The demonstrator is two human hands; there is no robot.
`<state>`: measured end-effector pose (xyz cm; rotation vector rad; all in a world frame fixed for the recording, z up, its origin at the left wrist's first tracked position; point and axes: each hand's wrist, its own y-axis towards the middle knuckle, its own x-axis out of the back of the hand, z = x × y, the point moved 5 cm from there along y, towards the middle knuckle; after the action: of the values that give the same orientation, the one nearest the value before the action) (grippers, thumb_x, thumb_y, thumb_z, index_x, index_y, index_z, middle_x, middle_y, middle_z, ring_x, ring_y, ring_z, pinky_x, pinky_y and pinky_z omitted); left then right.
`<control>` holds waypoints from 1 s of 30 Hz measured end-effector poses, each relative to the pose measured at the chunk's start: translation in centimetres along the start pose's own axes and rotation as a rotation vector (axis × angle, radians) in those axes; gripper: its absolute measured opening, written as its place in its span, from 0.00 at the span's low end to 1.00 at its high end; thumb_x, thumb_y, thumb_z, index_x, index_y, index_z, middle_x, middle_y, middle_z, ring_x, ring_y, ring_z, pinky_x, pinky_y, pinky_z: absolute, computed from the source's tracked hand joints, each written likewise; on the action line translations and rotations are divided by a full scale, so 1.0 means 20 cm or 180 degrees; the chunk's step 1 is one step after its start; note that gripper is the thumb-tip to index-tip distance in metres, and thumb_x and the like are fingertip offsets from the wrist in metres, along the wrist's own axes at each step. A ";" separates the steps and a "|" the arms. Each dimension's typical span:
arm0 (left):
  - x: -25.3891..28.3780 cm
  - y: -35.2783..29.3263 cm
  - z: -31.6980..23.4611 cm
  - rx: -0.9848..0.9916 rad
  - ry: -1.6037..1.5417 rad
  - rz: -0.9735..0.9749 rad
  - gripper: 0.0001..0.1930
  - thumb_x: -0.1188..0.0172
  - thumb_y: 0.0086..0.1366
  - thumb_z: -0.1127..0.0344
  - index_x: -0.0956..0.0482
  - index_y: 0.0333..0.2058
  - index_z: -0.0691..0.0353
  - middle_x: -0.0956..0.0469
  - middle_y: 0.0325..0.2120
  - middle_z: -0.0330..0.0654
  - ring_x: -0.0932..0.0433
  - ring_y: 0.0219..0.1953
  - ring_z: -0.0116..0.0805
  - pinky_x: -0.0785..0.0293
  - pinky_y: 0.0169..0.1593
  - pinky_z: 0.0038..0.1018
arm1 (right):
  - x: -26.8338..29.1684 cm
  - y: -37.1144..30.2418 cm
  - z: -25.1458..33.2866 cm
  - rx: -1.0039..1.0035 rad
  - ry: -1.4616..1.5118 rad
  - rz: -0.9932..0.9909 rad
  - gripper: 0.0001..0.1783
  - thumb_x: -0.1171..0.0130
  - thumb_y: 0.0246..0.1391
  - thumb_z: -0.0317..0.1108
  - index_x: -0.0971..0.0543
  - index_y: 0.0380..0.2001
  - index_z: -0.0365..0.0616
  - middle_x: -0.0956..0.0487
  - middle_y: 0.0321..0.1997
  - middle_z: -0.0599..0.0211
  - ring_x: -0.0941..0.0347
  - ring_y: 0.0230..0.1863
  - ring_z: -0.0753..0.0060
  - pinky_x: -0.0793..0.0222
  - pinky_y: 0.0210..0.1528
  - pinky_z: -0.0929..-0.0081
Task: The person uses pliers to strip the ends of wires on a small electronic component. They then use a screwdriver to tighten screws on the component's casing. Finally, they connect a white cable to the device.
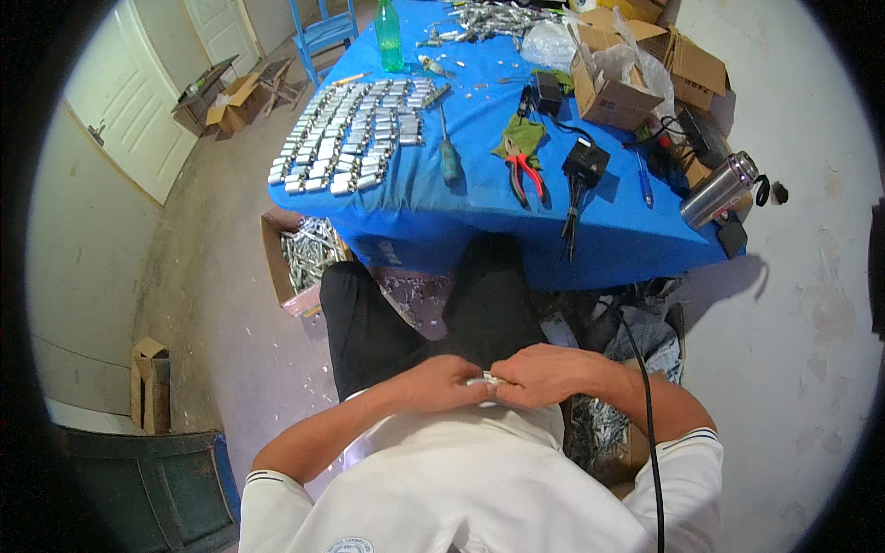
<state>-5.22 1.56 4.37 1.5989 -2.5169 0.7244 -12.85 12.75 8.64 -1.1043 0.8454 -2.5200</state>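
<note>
Close to my body, above my lap, my left hand [447, 383] and my right hand [542, 374] meet with fingers closed. Pinched between them is a small whitish piece [483, 379], mostly covered by the fingers, so its kind cannot be made out. On the blue-covered table ahead, rows of small silvery cylinders with dark ends [323, 147] lie at the left. A screwdriver [449, 157] with a green handle rests beside them. Red-handled pliers [524, 175] lie on a green cloth scrap [524, 135] farther right.
A green bottle [389, 41] stands at the far left of the blue table [415, 207]. Black adapters [585, 164] with cables, a steel flask [719, 191] and cardboard boxes [613, 92] occupy the right. Below sits a box of metal pieces [309, 253]. A black cable [650, 433] passes my right arm.
</note>
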 end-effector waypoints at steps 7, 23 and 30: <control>-0.06 0.06 -0.08 -0.0035 0.1078 -0.0167 0.21 0.37 0.54 0.51 0.19 0.28 0.70 0.22 0.21 0.56 0.23 0.23 0.49 0.28 0.30 0.38 | -0.03 0.02 0.01 -0.0145 -0.0195 -0.0023 0.22 0.53 0.54 0.44 0.23 0.34 0.32 0.21 0.32 0.42 0.23 0.36 0.42 0.30 0.42 0.53; -0.09 -0.01 -0.05 -0.0488 0.0984 -0.0839 0.13 0.35 0.45 0.61 0.22 0.19 0.67 0.25 0.18 0.57 0.25 0.23 0.57 0.29 0.28 0.42 | -0.20 0.06 -0.05 0.0886 0.0160 -0.1088 0.25 0.55 0.65 0.50 0.24 0.25 0.41 0.25 0.22 0.49 0.28 0.24 0.42 0.33 0.27 0.54; -0.06 -0.12 -0.14 -0.0063 0.0200 -0.0747 0.14 0.38 0.51 0.62 0.18 0.26 0.71 0.23 0.22 0.60 0.22 0.23 0.53 0.26 0.31 0.38 | -0.13 -0.04 0.14 0.1611 0.0535 -0.1455 0.09 0.52 0.57 0.33 0.26 0.30 0.39 0.27 0.23 0.54 0.25 0.24 0.54 0.29 0.27 0.59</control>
<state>-3.05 2.81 7.29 1.7941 -2.2351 0.7063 -9.06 13.53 9.13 -1.0005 -0.0506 -2.9793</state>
